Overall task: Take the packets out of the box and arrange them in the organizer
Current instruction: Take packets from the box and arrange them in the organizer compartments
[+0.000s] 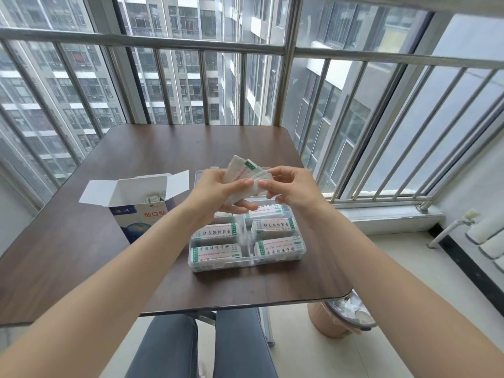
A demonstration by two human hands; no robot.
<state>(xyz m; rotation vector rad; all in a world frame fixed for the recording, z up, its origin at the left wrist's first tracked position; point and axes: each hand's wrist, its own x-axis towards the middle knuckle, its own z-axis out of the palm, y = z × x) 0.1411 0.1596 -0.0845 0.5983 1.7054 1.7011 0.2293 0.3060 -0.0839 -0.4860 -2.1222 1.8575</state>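
At frame centre, the left hand (pixel 218 186) grips a fanned bundle of white paper packets (pixel 245 175); the right hand (pixel 289 186) pinches its edge. Below lies the clear plastic compartmented organizer (pixel 301 252), filled; the open white-and-blue cardboard box (pixel 141 211) stands left on the brown surface (pixel 81 255).

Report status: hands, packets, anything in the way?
Both hands, left hand and right hand, hold a packet bundle above the organizer. Box open. No obstruction.

Single head-worn wide-angle view, forward and down, close over the table (pixel 81 255) by the window railing (pixel 191 45).
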